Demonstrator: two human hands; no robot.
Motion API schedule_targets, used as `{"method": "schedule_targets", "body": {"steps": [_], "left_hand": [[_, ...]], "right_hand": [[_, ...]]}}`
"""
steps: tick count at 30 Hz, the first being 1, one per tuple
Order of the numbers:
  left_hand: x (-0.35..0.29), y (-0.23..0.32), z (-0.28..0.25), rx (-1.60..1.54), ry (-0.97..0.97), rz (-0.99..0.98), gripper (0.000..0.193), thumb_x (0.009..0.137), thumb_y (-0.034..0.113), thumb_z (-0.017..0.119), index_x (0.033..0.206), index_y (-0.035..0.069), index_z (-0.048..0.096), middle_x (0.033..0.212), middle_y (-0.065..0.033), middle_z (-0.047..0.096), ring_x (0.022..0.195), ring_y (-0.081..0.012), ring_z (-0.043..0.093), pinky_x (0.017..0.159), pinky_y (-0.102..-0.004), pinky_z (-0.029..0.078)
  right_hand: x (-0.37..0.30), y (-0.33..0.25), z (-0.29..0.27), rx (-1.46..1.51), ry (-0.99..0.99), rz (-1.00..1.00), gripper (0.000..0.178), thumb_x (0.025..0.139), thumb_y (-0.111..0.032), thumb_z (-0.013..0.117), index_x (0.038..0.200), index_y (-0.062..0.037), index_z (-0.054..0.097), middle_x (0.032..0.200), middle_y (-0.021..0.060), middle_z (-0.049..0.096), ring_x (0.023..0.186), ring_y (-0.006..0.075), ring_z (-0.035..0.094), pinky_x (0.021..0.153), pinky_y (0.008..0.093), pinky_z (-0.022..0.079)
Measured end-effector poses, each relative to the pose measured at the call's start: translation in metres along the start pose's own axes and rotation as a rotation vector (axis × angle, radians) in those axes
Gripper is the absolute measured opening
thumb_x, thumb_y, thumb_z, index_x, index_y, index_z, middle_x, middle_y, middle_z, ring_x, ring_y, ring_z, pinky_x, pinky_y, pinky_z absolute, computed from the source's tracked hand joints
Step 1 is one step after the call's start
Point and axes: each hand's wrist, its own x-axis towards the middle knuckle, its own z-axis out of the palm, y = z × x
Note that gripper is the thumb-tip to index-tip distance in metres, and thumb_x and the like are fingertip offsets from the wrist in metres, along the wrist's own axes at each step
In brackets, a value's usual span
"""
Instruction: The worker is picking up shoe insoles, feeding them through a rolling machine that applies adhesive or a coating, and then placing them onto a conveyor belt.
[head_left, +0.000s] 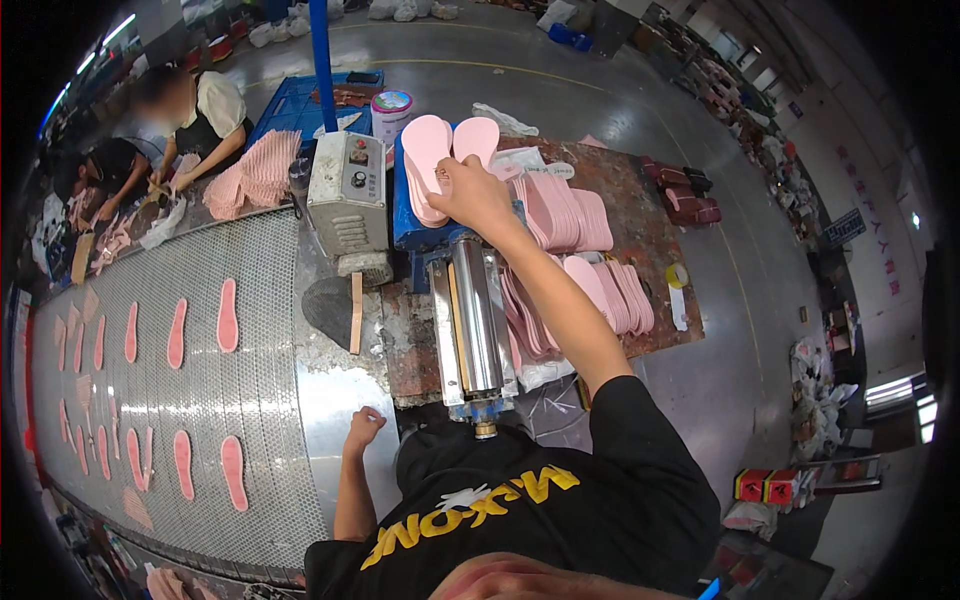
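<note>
Head view: one right hand [468,195], extended over the machine, fingers bent and touching a stack of pink insoles [427,145]; whether its grip has closed on any of them cannot be told. Stack location: on a blue stand [418,236] at the far end of the roller, with a second pink stack [476,137] just to its right.

One left hand [365,427], near side, left of the roller, fingers loosely curled; whether its grip is fully closed cannot be told.

One metal roller [477,330], polished, between the arms. One grey control box [348,190], with knobs, left of the blue stand.

One worn reddish-brown surface [640,180], right, bearing rows of pink insoles [550,210] leaning together, and one yellow tape roll [678,276] near its right edge.

One mesh conveyor [270,400], left, with single pink insoles [229,315] spaced apart. Beyond it, a striped pink pile [255,175] and two seated co-workers [205,125].
</note>
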Motion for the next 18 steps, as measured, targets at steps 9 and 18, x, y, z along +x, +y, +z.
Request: {"method": "schedule_targets", "body": {"steps": [9,18], "left_hand": [[0.007,-0.007,0.003,0.007,0.010,0.057,0.020,0.073,0.017,0.071,0.078,0.002,0.058,0.066,-0.0067,0.060,0.057,-0.0147,0.055,0.052,-0.0303,0.046],[-0.008,0.061,-0.046,-0.164,-0.417,-0.207,0.012,0.080,0.015,0.061,0.087,0.005,0.060,0.069,-0.0023,0.057,0.054,-0.0108,0.051,0.047,-0.0256,0.042]], "right_hand": [[0.008,0.044,0.010,0.243,0.268,-0.125,0.034,0.074,-0.027,0.062,0.102,-0.0077,0.065,0.094,0.0176,0.061,0.080,0.0328,0.063,0.076,0.0414,0.051],[-0.097,0.155,-0.003,1.555,0.496,0.446,0.018,0.074,-0.002,0.043,0.078,-0.0018,0.060,0.078,0.0070,0.058,0.067,0.0149,0.054,0.058,0.0288,0.047]]}}
